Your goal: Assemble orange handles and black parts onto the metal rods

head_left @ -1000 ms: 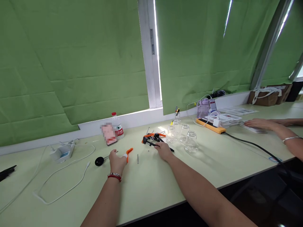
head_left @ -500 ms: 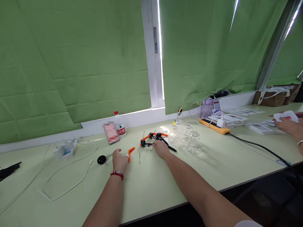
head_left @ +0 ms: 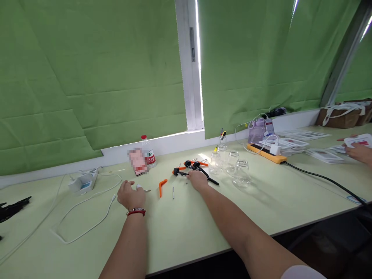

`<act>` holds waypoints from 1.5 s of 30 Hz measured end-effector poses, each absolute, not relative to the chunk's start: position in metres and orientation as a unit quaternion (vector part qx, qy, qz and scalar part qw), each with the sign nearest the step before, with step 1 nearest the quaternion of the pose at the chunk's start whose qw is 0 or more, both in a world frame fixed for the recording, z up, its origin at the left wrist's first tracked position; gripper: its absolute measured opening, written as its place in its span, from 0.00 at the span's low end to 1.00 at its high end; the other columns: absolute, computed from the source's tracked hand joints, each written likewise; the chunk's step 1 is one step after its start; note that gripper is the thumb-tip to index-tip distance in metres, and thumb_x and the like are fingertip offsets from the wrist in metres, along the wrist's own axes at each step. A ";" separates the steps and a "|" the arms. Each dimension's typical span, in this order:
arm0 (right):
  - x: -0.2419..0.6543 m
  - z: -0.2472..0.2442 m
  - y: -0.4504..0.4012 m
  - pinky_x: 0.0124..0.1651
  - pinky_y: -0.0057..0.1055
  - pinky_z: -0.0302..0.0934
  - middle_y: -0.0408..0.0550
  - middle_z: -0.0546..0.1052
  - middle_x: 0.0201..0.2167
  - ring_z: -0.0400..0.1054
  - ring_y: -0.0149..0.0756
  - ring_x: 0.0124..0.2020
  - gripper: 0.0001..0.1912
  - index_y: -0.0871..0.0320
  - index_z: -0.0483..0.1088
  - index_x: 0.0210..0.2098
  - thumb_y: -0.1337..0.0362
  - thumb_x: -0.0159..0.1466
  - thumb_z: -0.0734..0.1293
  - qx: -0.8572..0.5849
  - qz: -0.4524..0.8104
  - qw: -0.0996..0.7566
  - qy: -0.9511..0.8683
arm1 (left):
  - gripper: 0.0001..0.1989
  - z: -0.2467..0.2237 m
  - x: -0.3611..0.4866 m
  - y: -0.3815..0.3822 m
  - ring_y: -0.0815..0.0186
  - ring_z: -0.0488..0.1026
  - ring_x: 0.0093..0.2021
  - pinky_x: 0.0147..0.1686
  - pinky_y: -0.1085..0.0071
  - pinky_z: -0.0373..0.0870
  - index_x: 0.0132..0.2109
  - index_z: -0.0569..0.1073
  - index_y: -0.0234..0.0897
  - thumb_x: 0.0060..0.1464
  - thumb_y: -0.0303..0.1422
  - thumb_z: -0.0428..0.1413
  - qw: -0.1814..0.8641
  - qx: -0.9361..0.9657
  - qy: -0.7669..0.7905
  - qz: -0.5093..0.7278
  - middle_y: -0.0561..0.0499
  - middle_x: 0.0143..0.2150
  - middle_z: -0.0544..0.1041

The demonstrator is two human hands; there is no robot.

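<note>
My left hand curves over the spot of a black disc with a thin metal rod; the disc is hidden beneath it, and the rod's tip shows past the thumb. Beside it lies a bent orange piece, apart from the hand, with a loose metal rod nearby. My right hand has its fingers closed on a black bar at the edge of a cluster of black and orange parts; its fingertips are partly hidden.
Several clear glass jars stand right of the cluster. Behind are a water bottle and a blurred pink thing. White cables lie left. Right are an orange power strip, card stacks and another person's hand.
My left hand has moved left from beside the orange piece to over the black disc, covering it. My right hand stays at the black bar.
</note>
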State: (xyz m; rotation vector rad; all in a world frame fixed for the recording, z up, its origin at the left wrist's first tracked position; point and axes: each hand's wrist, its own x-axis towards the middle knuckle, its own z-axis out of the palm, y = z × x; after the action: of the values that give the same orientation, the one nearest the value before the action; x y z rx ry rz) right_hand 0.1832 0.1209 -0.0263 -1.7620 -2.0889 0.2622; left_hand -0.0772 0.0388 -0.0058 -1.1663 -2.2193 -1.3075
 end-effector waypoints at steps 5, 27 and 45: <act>0.184 -0.027 0.114 0.34 0.30 0.56 0.56 0.74 0.40 0.70 0.40 0.39 0.20 0.59 0.71 0.38 0.55 0.68 0.53 -0.639 0.072 0.195 -0.741 | 0.11 -0.002 -0.084 0.035 0.50 0.61 0.58 0.55 0.50 0.52 0.40 0.70 0.37 0.47 0.31 0.53 0.136 -0.352 -0.813 -0.443 0.43 0.58 0.67; 0.099 -0.021 0.039 0.54 0.45 0.48 0.56 0.74 0.42 0.61 0.47 0.50 0.19 0.62 0.70 0.44 0.56 0.66 0.55 -0.346 -0.036 0.144 -0.927 | 0.31 -0.016 -0.095 0.045 0.45 0.65 0.55 0.50 0.52 0.62 0.56 0.66 0.37 0.42 0.35 0.55 0.008 -0.356 -0.840 -0.408 0.37 0.59 0.65; 0.158 -0.017 0.047 0.44 0.35 0.53 0.48 0.75 0.29 0.64 0.36 0.34 0.06 0.59 0.70 0.28 0.71 0.58 0.61 -0.354 -0.008 0.385 -0.852 | 0.22 -0.024 -0.097 0.053 0.46 0.74 0.41 0.37 0.58 0.67 0.42 0.72 0.37 0.37 0.39 0.57 -0.064 -0.407 -0.844 -0.344 0.37 0.43 0.77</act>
State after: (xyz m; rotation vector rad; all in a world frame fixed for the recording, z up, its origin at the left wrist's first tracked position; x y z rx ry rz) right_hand 0.1576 0.0470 -0.0174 -0.9017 -2.1703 -0.0214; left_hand -0.0968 0.0533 -0.0240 -1.3349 -2.7646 -1.1270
